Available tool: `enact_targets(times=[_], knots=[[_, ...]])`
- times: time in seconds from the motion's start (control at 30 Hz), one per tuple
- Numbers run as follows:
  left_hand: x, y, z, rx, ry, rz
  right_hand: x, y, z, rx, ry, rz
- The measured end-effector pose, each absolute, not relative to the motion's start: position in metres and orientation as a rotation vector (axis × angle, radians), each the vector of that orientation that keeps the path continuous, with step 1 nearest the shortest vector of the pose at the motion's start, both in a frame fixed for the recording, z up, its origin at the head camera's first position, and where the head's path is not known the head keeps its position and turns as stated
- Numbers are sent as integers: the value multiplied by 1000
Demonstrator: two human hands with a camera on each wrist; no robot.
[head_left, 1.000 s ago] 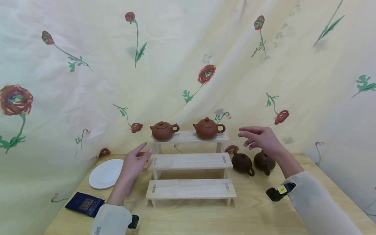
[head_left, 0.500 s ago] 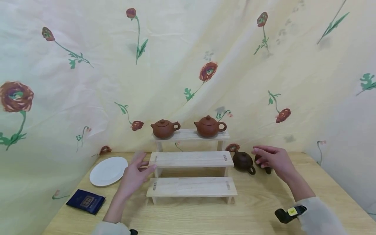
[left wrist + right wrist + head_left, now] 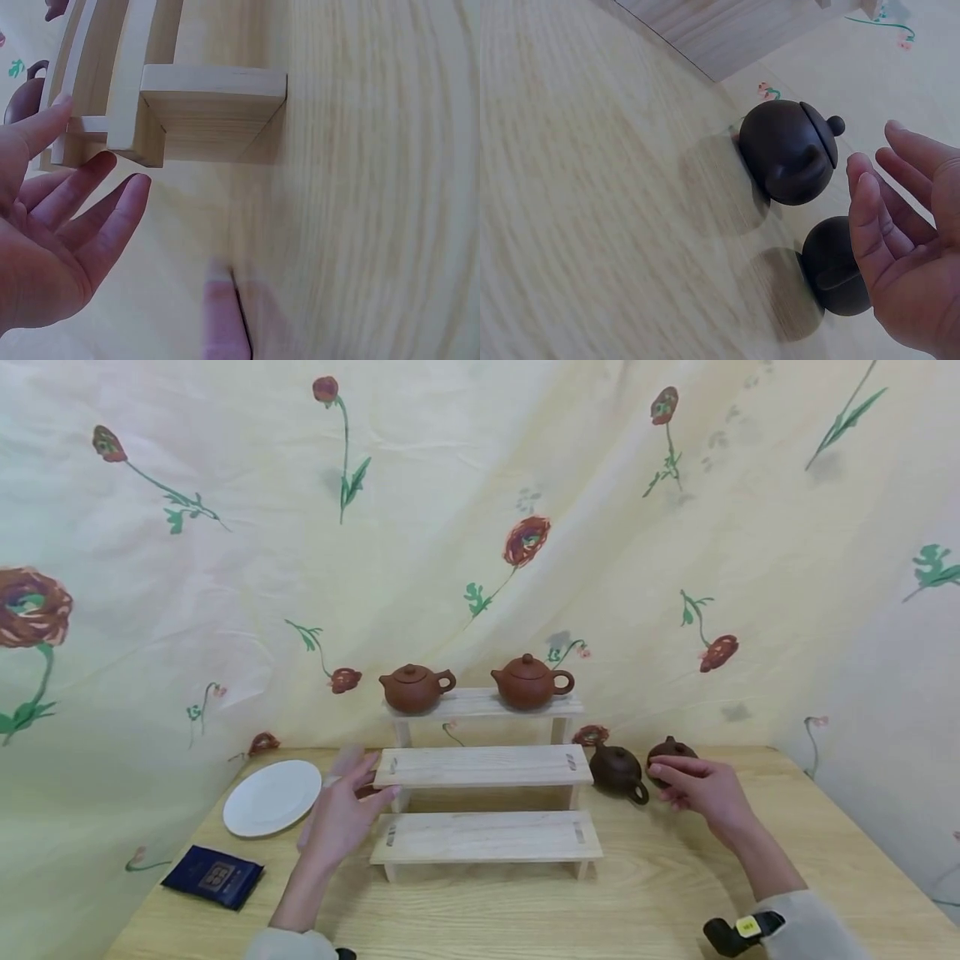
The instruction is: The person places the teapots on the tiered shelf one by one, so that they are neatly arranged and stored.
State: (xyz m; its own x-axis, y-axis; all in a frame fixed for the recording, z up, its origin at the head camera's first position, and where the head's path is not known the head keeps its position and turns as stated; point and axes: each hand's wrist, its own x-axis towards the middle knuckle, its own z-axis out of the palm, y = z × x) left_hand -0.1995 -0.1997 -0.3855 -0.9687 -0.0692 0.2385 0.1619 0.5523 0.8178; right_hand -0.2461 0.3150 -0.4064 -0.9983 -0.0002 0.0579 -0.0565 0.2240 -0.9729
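In the head view my left hand [image 3: 341, 822] is at the left end of a pale wooden three-step stand [image 3: 483, 839], fingers and thumb spread around the middle step's end. The left wrist view shows its thumb overlapping a board's end. My right hand [image 3: 705, 789], fingers gently bent, hovers in front of a dark brown teapot [image 3: 670, 749] and partly covers it. A second dark teapot [image 3: 617, 772] stands between that hand and the stand. The right wrist view shows both dark teapots, the nearer one [image 3: 787, 154] apart from the fingertips. Neither hand holds anything.
Two reddish-brown teapots, one at left [image 3: 415, 690] and one at right [image 3: 527, 683], sit on the top step. A white plate [image 3: 272, 799] and a dark blue packet [image 3: 213, 877] lie on the wooden table [image 3: 480, 914] at left. A floral cloth [image 3: 450, 485] hangs behind.
My right hand has come down from beside the top step to the dark teapots. My left hand has moved slightly down and right, against the stand's left end. The teapots have stayed put.
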Motion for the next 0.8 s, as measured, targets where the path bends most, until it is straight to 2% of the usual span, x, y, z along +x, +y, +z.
enact_targets(times=[0.8], knots=[[-202,-201,-390,-97,-2529,-1331,-241,296,-421,0,-2537,1659]])
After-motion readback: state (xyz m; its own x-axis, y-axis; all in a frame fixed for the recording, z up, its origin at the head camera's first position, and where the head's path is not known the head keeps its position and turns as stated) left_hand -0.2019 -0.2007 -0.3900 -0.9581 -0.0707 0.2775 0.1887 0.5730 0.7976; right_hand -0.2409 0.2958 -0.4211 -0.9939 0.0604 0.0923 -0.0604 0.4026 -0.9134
